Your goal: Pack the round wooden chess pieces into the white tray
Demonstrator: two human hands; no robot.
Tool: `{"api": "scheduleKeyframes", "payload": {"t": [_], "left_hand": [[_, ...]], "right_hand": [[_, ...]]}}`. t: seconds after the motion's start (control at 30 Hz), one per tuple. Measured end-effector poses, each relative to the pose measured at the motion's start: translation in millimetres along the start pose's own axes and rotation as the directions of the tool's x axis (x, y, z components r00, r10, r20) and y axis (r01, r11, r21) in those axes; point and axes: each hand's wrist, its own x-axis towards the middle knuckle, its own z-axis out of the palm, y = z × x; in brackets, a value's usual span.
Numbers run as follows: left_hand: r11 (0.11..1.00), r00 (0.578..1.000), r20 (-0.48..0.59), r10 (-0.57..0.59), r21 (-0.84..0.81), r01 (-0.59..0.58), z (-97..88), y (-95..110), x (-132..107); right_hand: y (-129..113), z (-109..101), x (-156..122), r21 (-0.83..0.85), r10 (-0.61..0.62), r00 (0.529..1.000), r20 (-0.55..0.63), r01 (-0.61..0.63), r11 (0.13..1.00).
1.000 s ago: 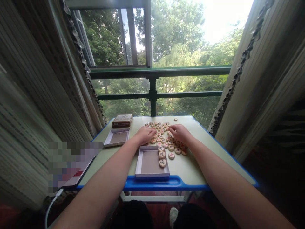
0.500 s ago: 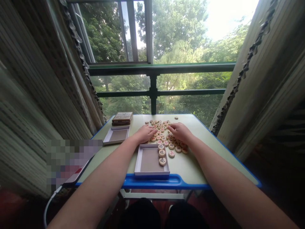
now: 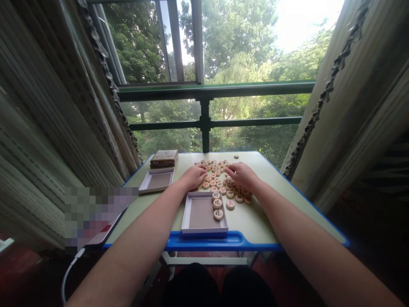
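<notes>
Many round wooden Chinese chess pieces (image 3: pixel 218 179) with red or black characters lie spread over the table. At the left edge of the spread is my left hand (image 3: pixel 194 176), its fingers bent together near the tips; whatever they hold is hidden. My right hand (image 3: pixel 242 175) reaches over the right side, thumb and fingers brought together just above pieces, and what is between them does not show. In front, a shallow open box tray (image 3: pixel 200 215) carries three black-marked pieces (image 3: pixel 217 204) in a column along its right side. A red-marked piece (image 3: pixel 230 204) lies just right of that tray.
A pale table (image 3: pixel 271 213) with a blue rim stands before a window with a green railing (image 3: pixel 255 88). At the back left are a closed brown box (image 3: pixel 164 158) and another shallow tray (image 3: pixel 157 181). One lone piece (image 3: pixel 236 156) lies near the far edge. Curtains hang on both sides.
My left hand's fingers have drawn back and bent in from over the pieces. My right hand has barely moved. The view has shifted slightly.
</notes>
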Motion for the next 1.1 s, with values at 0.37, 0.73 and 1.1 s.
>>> {"api": "scheduleKeyframes", "payload": {"t": [0.37,0.73,1.1], "left_hand": [[0.854,0.969,-0.147,-0.197,-0.511,0.096,-4.5,10,4],[0.915,0.974,-0.141,-0.178,-0.388,0.111,-8.8,18,1],[0.725,0.965,0.007,-0.261,-0.659,0.201,-12.4,25,-1]], "right_hand": [[-2,4,1,0.065,-0.112,0.993,-0.032,0.114,0.991],[-3,3,0,0.080,-0.111,0.994,-0.019,0.112,0.990],[-18,0,-7,0.208,-0.194,0.972,-0.132,0.219,0.953]]}}
